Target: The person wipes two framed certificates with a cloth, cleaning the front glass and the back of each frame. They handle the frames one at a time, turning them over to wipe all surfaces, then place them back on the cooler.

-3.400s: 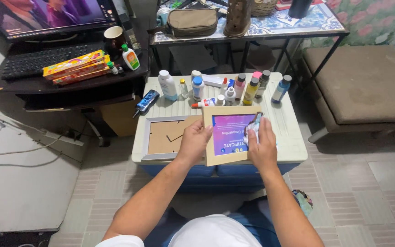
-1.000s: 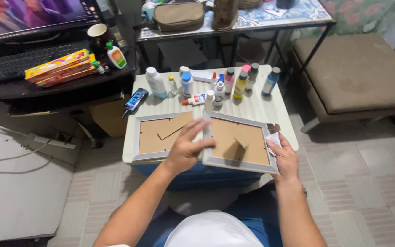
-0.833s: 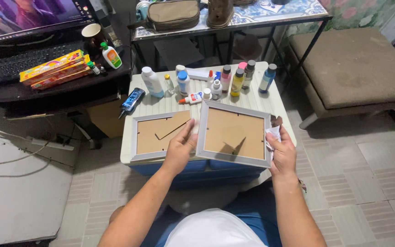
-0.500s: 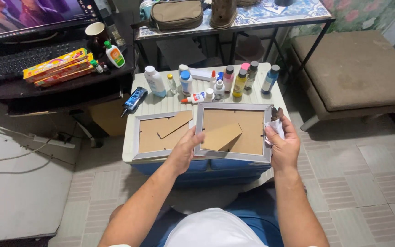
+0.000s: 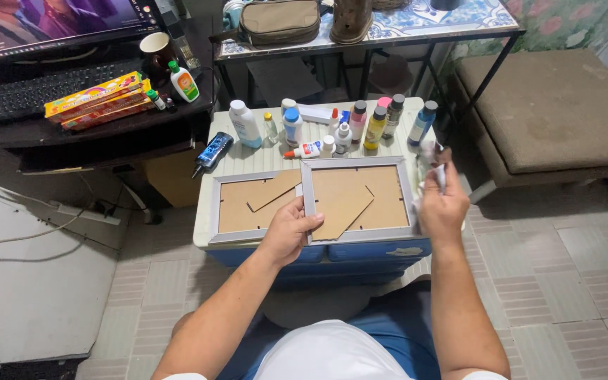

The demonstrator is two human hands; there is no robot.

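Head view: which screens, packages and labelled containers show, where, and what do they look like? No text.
Monitor: top left on the dark desk, lit, purple picture.
Flat boxes: desk by the keyboard, long, yellow, orange and red.
White bottle: desk edge, green cap, orange-green label.
Blue pack: low white table, left rear, oblong.
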